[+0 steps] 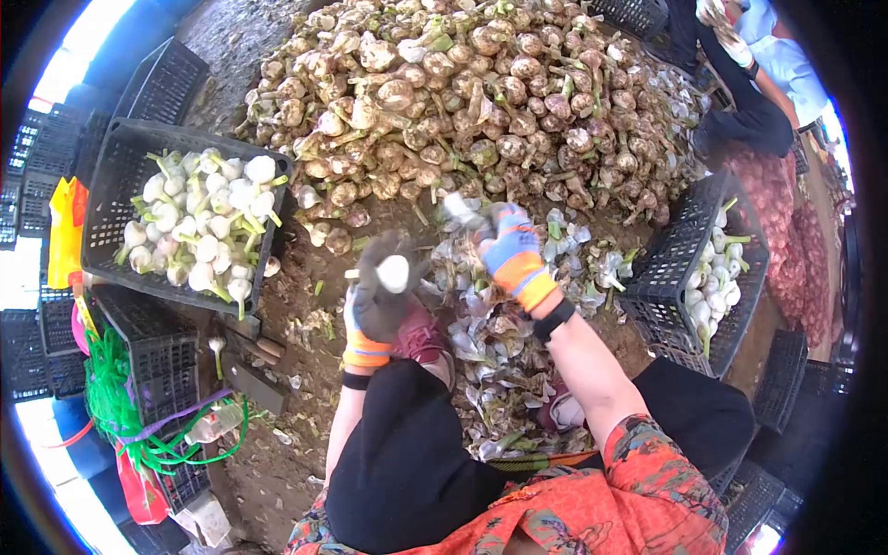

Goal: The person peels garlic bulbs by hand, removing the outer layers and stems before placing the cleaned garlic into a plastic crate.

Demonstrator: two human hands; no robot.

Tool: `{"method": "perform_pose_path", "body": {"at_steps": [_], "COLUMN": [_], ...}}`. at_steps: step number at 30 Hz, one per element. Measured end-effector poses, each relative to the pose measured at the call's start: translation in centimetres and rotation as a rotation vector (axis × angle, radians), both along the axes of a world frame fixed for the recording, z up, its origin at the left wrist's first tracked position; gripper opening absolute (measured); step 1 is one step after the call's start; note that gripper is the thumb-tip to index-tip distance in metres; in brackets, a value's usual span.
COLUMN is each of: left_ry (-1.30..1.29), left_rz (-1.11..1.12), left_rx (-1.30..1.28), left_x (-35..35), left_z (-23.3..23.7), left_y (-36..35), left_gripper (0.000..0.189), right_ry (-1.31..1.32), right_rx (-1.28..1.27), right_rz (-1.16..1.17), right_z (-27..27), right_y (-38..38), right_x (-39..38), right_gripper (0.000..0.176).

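Note:
My left hand [372,310], in a grey glove with an orange and blue cuff, is closed around a white garlic bulb [392,274]. The bulb's cut stem pokes out to the left. My right hand [507,242], in a matching glove, is raised to the right of it, its fingers closed and partly blurred. At those fingertips is a pale scrap [457,207] that looks like garlic skin, though motion smears it. Below both hands, peeled garlic skins [490,370] cover the ground between my shoes. Just beyond lies a large heap of unpeeled, soil-stained garlic [481,102].
A black crate [111,245] of white garlic bulbs stands at left, another crate [661,277] at right. Green netting [111,384], a plastic bottle [215,423] and a wooden-handled tool [268,348] lie at left. Another person [758,102] sits upper right, near red mesh sacks [786,250].

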State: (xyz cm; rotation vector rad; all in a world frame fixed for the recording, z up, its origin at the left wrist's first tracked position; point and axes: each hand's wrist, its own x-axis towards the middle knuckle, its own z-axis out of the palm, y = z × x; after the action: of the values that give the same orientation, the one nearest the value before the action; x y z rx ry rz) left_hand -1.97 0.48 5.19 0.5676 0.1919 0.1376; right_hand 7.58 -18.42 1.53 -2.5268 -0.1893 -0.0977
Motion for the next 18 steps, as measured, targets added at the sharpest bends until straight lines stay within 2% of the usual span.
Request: {"method": "perform_pose_path", "body": {"at_steps": [1,2,3,4,6,7,8,9,10,11,12,14,15,16,17,18], "left_ry": [-0.003,0.026,0.079,0.138,0.011,-0.157,-0.329,-0.362,-0.396,-0.147,-0.151,0.046,0.184,0.327,0.297,0.267], "left_rz": [-0.047,-0.127,-0.070,-0.018,0.305,0.289,0.273,0.279,0.284,0.377,0.239,0.237,0.209,0.180,0.112,0.042], "left_rx": [-0.081,-0.038,0.023,0.082,0.034,-0.005,-0.052,-0.038,-0.023,0.054,0.078,0.313,0.335,0.353,0.338,0.328], "left_x": [-0.1,-0.1,0.3,0.8,1.6,2.5,3.4,4.2,5.1,5.7,5.9,5.8,5.9,5.7,4.7,3.8], "left_z": [0.6,1.4,0.8,0.1,1.4,4.1,6.2,5.8,5.4,6.2,3.9,2.4,1.9,1.3,0.7,0.1], "left_y": [0.7,1.6,3.1,4.9,9.8,10.5,10.9,11.9,12.1,10.0,9.8,5.3,3.7,2.2,0.9,0.2], "left_gripper": [0.044,0.055,0.056,0.056,0.062,0.062,0.064,0.063,0.063,0.062,0.058,0.054,0.054,0.053,0.054,0.054], "right_ry": [0.173,0.343,0.507,0.508,0.271,0.286,0.461,0.627,0.668,0.715,0.614,0.483,0.515,0.522,0.435,0.502], "right_rx": [-0.117,-0.233,-0.390,-0.393,-0.246,-0.205,-0.240,-0.302,-0.406,-0.509,-0.536,-0.572,-0.530,-0.507,-0.678,-0.644], "right_rz": [0.042,0.087,0.059,0.057,0.115,0.122,0.164,0.271,0.344,0.420,0.400,0.361,0.360,0.378,0.438,0.447], "right_z": [0.6,1.1,0.9,0.5,-0.9,-4.2,-6.3,-7.0,-6.6,-6.1,-4.7,-4.7,-3.4,-4.9,-6.0,-6.9], "right_y": [-1.3,-2.3,-2.7,-2.8,-3.4,-3.2,-2.5,-1.2,-0.1,0.7,1.0,0.1,-1.0,-2.4,-3.8,-4.9], "right_x": [0.7,1.5,2.2,2.4,2.4,3.1,3.6,3.8,3.1,1.3,-0.9,-4.9,-7.2,-9.6,-12.2,-14.9], "right_gripper": [0.030,0.032,0.044,0.044,0.059,0.067,0.068,0.065,0.064,0.064,0.069,0.062,0.058,0.065,0.063,0.058]}}
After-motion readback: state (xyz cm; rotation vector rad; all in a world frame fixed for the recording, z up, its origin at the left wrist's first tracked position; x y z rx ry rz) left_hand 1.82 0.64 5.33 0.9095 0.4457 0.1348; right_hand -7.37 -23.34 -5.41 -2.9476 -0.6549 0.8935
